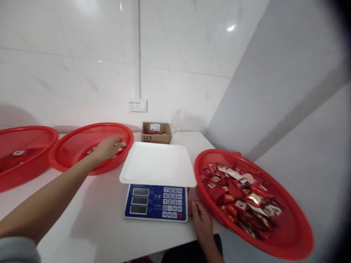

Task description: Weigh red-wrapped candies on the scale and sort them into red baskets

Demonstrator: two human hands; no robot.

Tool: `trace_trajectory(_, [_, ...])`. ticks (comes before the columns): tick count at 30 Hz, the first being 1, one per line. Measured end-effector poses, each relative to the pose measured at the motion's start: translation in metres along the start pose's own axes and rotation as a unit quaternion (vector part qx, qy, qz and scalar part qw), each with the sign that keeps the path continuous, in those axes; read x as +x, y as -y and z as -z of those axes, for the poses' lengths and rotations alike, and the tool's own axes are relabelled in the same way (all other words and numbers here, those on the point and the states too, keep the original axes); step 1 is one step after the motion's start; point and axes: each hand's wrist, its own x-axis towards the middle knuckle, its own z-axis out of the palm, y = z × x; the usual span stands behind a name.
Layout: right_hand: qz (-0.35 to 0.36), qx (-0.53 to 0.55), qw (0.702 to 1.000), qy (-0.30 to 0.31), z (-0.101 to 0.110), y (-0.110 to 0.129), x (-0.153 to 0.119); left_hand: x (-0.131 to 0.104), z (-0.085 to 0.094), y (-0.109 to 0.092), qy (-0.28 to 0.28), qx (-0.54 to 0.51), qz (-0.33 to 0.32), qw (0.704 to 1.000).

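Note:
My left hand [109, 147] reaches into a red plastic basket [68, 146], over a small pile of wrapped candies [120, 150]. Its fingers are stretched out and slightly apart, and no packet shows in its grasp. My right hand [201, 219] is low between the digital scale [156, 202] and the large red basket at the right [298, 233]. Thumb and fingers are closed there around something dark reddish, too unclear to name. The white weighing tray [157, 164] on the scale carries nothing. Many red and white candy packets [241, 193] fill the right basket, which looks tilted.
Another red basket [27, 177] with a few packets stands at the far left. Behind the scale are a small cardboard box [156, 138] with packets inside and a clear plastic bottle [174, 122]. A socket [138, 105] is on the white wall. The white table [98, 215] ends near me.

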Motion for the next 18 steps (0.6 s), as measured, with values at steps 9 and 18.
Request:
trace_trajectory(9, [0.065,-0.023,0.998,-0.014,-0.005,0.005,-0.002,-0.140,-0.083,-0.062,-0.155,-0.144,-0.213,0.954])
trace_trajectory(18, [0.270,-0.166,0.948,0.037,0.041,0.084,-0.018,-0.193,-0.175,-0.102,0.443,-0.443,-0.196,0.755])
